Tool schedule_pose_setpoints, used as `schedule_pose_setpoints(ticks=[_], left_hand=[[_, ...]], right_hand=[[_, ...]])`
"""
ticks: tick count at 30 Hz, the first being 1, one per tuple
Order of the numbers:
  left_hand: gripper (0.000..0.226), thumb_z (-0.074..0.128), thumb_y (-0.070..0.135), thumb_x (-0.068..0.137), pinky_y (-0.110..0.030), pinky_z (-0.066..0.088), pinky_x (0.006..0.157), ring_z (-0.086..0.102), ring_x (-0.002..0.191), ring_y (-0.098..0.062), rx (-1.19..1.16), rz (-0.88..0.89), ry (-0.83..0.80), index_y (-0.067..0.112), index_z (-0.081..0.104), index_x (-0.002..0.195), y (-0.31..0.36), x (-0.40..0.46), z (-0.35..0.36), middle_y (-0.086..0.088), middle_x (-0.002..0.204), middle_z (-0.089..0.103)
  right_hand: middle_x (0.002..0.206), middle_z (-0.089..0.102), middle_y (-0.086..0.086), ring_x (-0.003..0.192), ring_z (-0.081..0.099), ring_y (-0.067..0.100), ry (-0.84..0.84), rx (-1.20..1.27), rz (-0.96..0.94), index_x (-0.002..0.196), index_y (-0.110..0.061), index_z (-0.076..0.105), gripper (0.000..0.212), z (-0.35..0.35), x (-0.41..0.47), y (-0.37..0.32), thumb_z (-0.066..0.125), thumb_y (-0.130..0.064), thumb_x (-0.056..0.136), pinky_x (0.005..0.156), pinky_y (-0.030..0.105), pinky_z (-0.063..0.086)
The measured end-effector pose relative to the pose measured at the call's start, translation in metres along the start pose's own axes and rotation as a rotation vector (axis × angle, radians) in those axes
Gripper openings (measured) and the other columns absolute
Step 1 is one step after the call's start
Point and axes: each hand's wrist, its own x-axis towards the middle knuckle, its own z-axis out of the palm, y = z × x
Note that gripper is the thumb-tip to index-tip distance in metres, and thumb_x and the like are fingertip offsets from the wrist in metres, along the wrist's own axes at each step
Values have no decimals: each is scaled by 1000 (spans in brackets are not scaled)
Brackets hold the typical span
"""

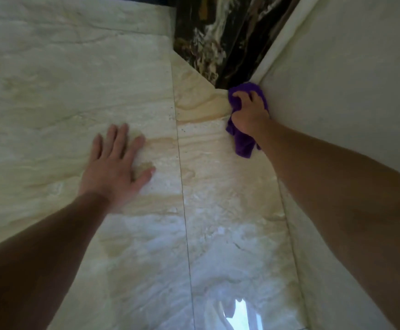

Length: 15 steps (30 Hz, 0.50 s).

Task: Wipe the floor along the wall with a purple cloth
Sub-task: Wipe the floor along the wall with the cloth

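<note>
Purple microfibre-looking stuff, that's the purple cloth (243, 141), bunched up under my right hand (247, 110) in the upper right of the frame, jammed right where the floor (218, 186) meets the wall (337, 67). My fingers are curled over and gripping a wad of it, with a loose tail trailing back toward me under my wrist. I'd guess it's light, soft and floppy, so it only goes where my palm pushes it; best hold is a fistful in the middle with the hand flat on top, or the tail just drags. The tile looks glossy, so it should slide easily.

My left hand (115, 167) is spread flat on the floor at centre left, fingers open, holding nothing, just propping me up.

Can't see the cloth's underside or most of what's under my palm. The corner by the dark marble strip (208, 36) is shadowy, so whether there's any dirt left, no clue.
</note>
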Motion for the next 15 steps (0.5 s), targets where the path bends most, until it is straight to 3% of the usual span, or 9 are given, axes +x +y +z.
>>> schedule_pose_setpoints(ticks=[4,8,12,15], left_hand=[[80,15,75,95,-54,3,127,-11,157,-28,-24,5,8,30,8,160,-5,3,4,-11,171,-4],[81,16,75,94,-54,3,127,-12,157,-28,-59,2,7,30,10,161,-5,3,3,-10,170,-6],[81,20,75,93,-54,5,127,-8,158,-29,-61,-6,27,30,13,160,-4,4,4,-11,171,-1],[82,25,75,92,-53,7,127,-4,158,-29,-62,-10,31,31,16,160,-6,4,5,-11,171,2]], right_hand=[[157,30,12,145,29,36,69,-48,86,136,-29,45,44,-1,24,-21,45,-28,92,117,55,25],[159,24,22,147,21,43,99,-117,146,142,-22,37,48,21,3,-58,43,-28,95,116,61,24],[165,17,18,154,11,36,166,-122,-160,145,-26,38,54,63,-30,-97,52,-21,93,124,54,14],[165,22,10,154,14,28,95,-61,-348,141,-31,47,50,57,6,-128,52,-18,93,125,47,15]])
